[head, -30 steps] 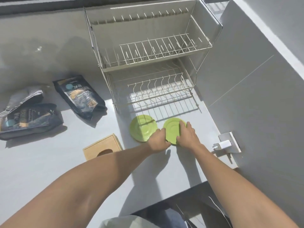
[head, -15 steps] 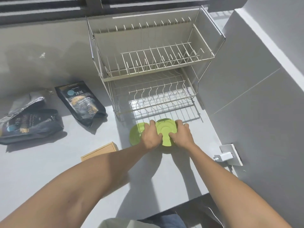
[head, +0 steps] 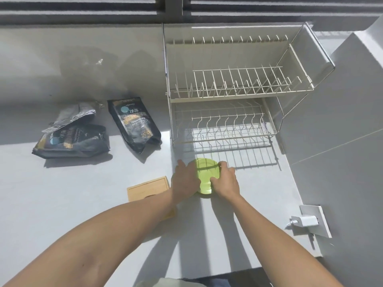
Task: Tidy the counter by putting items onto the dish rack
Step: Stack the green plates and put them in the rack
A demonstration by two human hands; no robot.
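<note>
Green plates lie stacked face down on the grey counter, just in front of the dish rack. My left hand rests on the stack's left side and covers that edge. My right hand grips the right side, fingers curled over the rim. Only one plate face shows; the one beneath is hidden. The white two-tier wire dish rack stands empty at the back right, both tiers bare.
Two dark foil bags, one upright-lying and one crumpled, lie at the left. A wooden box sits by my left wrist. A wall socket with a white charger is on the right wall.
The right plate was slid left onto the other plate, so the two now lie stacked. Both hands moved left with it. My head view shifted, putting the rack further right.
</note>
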